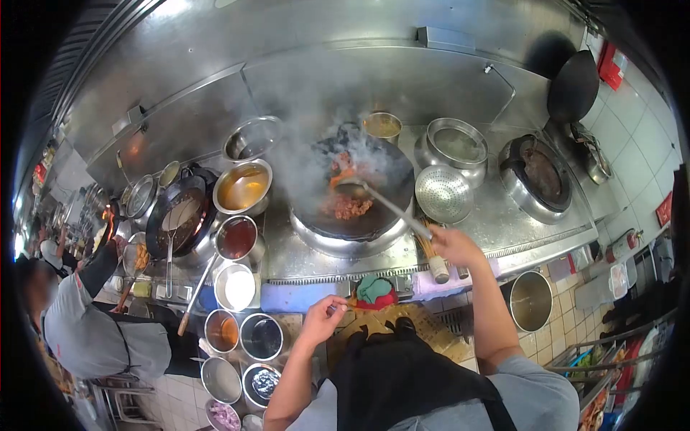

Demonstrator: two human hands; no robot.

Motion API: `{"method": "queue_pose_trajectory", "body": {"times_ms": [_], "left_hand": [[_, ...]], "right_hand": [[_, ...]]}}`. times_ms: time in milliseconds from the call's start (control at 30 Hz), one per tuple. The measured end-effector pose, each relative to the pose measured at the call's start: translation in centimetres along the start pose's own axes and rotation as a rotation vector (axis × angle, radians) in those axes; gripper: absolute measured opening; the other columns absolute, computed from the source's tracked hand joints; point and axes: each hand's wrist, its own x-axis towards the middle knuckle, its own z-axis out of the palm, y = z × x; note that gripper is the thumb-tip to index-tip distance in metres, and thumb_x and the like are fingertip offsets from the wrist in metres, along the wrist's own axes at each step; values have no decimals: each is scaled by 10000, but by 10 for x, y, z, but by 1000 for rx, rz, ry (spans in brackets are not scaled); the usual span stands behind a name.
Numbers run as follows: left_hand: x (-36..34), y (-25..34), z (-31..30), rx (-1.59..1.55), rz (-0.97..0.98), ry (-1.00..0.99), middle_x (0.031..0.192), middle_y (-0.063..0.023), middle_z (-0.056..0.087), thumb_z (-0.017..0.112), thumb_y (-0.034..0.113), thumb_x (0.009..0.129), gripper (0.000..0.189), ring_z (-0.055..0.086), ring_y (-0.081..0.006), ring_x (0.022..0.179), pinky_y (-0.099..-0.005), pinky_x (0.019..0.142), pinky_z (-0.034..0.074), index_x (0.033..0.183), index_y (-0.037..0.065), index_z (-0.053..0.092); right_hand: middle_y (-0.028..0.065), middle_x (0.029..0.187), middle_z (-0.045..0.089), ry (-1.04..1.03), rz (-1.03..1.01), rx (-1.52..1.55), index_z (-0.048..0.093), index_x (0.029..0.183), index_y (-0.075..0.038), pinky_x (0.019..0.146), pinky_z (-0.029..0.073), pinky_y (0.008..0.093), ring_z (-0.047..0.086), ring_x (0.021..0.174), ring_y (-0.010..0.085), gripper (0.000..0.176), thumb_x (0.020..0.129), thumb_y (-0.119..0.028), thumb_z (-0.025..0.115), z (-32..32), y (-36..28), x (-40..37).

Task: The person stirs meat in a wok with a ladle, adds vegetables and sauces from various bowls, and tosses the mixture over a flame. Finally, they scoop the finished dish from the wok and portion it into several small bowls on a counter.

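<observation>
My right hand (456, 246) is closed around the long handle of a ladle (392, 207). The ladle's bowl rests in a large wok (302, 192), against chunks of reddish-brown food (346, 206). Steam rises from the wok and blurs its far left side. My left hand (325, 316) hovers in front of the stove edge with its fingers curled in; whether anything small is between them I cannot make out. Just right of it lies a bundled green and red cloth (375, 290). A perforated strainer (444, 195) sits right of the wok.
Left of the wok stand a bowl of amber liquid (244, 187), a pot of red sauce (238, 238) and several more containers. Another wok (535, 176) is at right. A metal bucket (530, 302) stands below the counter. A co-worker (108, 323) stands at left.
</observation>
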Motion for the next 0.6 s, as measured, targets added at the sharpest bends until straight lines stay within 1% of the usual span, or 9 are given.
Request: {"method": "queue_pose_trajectory", "body": {"times_ms": [33,100,167,267,333,400,467,533,600], "left_hand": [[-4,-5,3,6,-7,-44,723,-40,592,601,182,843,182,520,-104,611,-263,584,440,946,33,611],[-6,-10,12,2,19,-115,703,-45,587,610,205,838,208,523,-116,607,-265,593,443,958,35,609],[-5,2,18,38,33,-161,714,-34,585,614,191,836,209,518,-104,623,-257,606,444,972,32,604],[1,10,21,74,39,-223,728,-32,586,619,187,834,221,518,-100,642,-253,623,447,991,33,598],[-2,7,20,70,35,-250,732,-39,589,619,196,834,230,523,-108,644,-258,626,449,996,36,597],[-5,-1,8,106,27,-225,768,-82,609,613,218,824,240,542,-146,611,-289,588,447,986,40,601],[-13,-8,-2,94,50,-199,766,-81,615,611,219,829,236,552,-145,621,-282,602,455,987,43,603],[-26,-22,-9,41,-77,-103,757,-72,616,609,224,836,228,554,-139,629,-272,618,463,978,45,608],[-37,-44,-11,3,-118,-102,752,-68,617,611,227,839,228,563,-133,648,-268,633,469,976,45,610]], "right_hand": [[202,947,627,-2,6,-2,418,1308,-133,790,462,424,588,878,397,485,831,-152,500,4,-3,8],[240,974,612,262,25,-170,360,1339,-57,813,457,433,581,919,398,528,848,-190,502,33,-9,40],[208,941,625,398,100,-72,412,1303,-82,805,450,441,583,885,397,479,837,-152,493,82,-4,79],[232,966,610,335,65,-52,370,1344,-121,810,444,452,580,898,393,518,848,-181,506,115,-5,98],[226,964,612,261,92,-170,369,1347,-138,799,447,456,582,884,391,519,849,-185,508,111,-5,79],[220,961,613,192,116,-285,367,1349,-156,788,449,459,584,871,388,521,849,-188,510,99,0,56],[205,876,625,177,88,-454,396,1332,-192,746,468,458,602,822,368,492,852,-202,504,75,18,28],[204,864,625,201,54,-454,448,1296,-185,722,468,462,597,803,373,466,838,-202,529,46,17,-2],[201,863,627,266,-17,-389,463,1285,-170,720,465,458,597,795,375,475,821,-207,557,27,9,-34]]}}
